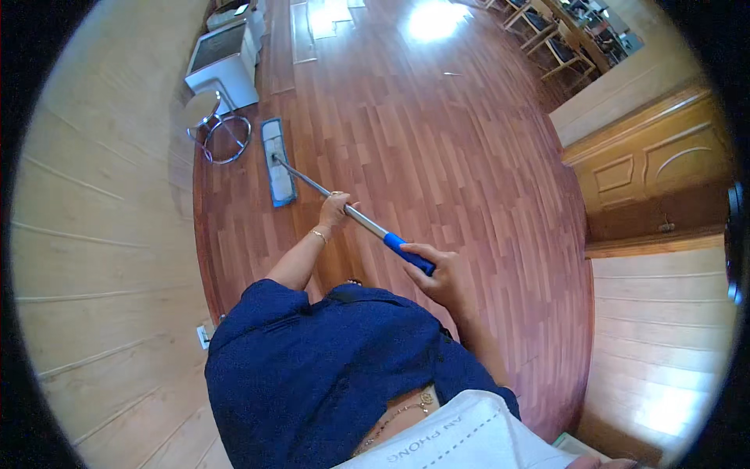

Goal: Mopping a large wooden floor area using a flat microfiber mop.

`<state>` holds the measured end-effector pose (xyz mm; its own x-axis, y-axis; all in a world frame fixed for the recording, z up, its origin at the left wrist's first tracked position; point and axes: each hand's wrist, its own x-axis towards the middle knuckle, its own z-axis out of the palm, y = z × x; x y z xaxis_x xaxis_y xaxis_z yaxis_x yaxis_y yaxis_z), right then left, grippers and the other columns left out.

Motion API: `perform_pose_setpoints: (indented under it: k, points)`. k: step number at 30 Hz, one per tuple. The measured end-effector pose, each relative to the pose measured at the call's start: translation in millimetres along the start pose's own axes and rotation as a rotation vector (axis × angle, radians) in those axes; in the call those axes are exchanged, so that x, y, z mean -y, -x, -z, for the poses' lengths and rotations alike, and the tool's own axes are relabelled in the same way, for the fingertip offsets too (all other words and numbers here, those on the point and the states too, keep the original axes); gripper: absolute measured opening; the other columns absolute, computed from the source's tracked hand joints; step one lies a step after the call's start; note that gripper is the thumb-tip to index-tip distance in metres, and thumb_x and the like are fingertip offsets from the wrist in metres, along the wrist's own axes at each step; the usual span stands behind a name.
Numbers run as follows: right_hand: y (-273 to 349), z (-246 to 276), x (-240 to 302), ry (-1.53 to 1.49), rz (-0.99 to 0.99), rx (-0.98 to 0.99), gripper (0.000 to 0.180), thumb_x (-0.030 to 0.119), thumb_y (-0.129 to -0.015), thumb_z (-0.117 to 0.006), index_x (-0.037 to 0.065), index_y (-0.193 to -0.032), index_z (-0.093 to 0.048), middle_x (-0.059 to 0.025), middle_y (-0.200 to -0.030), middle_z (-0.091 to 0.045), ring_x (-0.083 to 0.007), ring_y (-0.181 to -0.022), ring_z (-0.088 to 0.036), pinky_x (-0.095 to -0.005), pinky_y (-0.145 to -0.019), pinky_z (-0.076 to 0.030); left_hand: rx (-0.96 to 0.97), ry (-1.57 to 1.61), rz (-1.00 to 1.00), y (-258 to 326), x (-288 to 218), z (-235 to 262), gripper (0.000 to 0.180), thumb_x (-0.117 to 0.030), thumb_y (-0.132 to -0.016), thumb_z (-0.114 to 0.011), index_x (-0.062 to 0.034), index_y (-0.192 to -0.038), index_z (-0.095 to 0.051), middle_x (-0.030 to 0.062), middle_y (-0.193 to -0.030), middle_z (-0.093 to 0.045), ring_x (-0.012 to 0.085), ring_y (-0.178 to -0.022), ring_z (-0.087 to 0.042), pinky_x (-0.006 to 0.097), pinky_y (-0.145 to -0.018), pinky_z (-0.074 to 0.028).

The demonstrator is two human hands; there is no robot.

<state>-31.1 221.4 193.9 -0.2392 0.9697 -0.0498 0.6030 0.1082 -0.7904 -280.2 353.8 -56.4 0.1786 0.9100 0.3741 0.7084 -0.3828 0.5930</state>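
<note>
A flat mop lies across both my hands' reach, its metal pole [364,220] slanting down and away to the left. My left hand [336,209] is closed around the middle of the pole. The blue grip [408,253] at the near end is held in my right hand [437,273], fingers wrapped over it. At the far end, the long mop head [276,162], pale with a blue border, rests flat on the wooden floor [422,156], close to the left wall.
A chrome-ringed stool [226,139] stands just left of the mop head. Behind it is a white cabinet [224,66] with a dark top. Chairs [564,53] and a table are at the far right; a wooden door [652,168] is on the right. A small light object [453,74] lies on the floor.
</note>
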Motion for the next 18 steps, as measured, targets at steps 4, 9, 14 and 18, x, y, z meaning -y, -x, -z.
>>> perform_pose_setpoints:
  k: [4, 9, 14, 18]
  points:
    - [28, 37, 3, 0.086, 0.062, -0.141, 0.027, 0.024, -0.077, -0.072, 0.013, -0.102, -0.070, -0.0148, -0.072, -0.065, -0.0260, -0.063, -0.067, -0.0336, -0.056, -0.051, 0.024, 0.280, 0.024, -8, -34, -32, 0.035, -0.029, -0.076, -0.073, -0.0082, -0.057, -0.052, 0.0150, -0.059, -0.055, 0.0339, -0.060, -0.052, 0.043, -0.059, -0.040]
    - [88, 74, 16, 0.054, -0.132, -0.173, 0.027, 0.017, -0.077, -0.071, 0.010, -0.102, -0.070, -0.0138, -0.085, -0.070, -0.0226, -0.072, -0.070, -0.0297, -0.062, -0.053, 0.198, 0.555, 0.070, -4, -117, -53, 0.038, -0.024, -0.074, -0.075, -0.0084, -0.052, -0.048, 0.0140, -0.055, -0.052, 0.0307, -0.055, -0.053, 0.040, -0.055, -0.040]
    - [161, 92, 8, 0.128, -0.225, -0.394, 0.026, 0.011, -0.072, -0.074, 0.005, -0.097, -0.071, -0.0165, -0.081, -0.070, -0.0190, -0.065, -0.069, -0.0278, -0.059, -0.052, 0.400, 0.365, -0.288, 10, -183, -91, 0.041, -0.025, -0.074, -0.075, -0.0094, -0.053, -0.043, 0.0104, -0.051, -0.045, 0.0255, -0.052, -0.048, 0.040, -0.052, -0.038]
    - [231, 89, 17, 0.198, -0.172, -0.683, 0.025, 0.010, -0.069, -0.073, 0.002, -0.092, -0.072, -0.0168, -0.077, -0.070, -0.0203, -0.065, -0.068, -0.0304, -0.061, -0.052, 0.794, 0.756, -0.274, 53, -196, -180, 0.023, -0.016, -0.079, -0.058, -0.0086, -0.061, -0.046, 0.0108, -0.062, -0.048, 0.0233, -0.068, -0.055, 0.043, -0.059, -0.039]
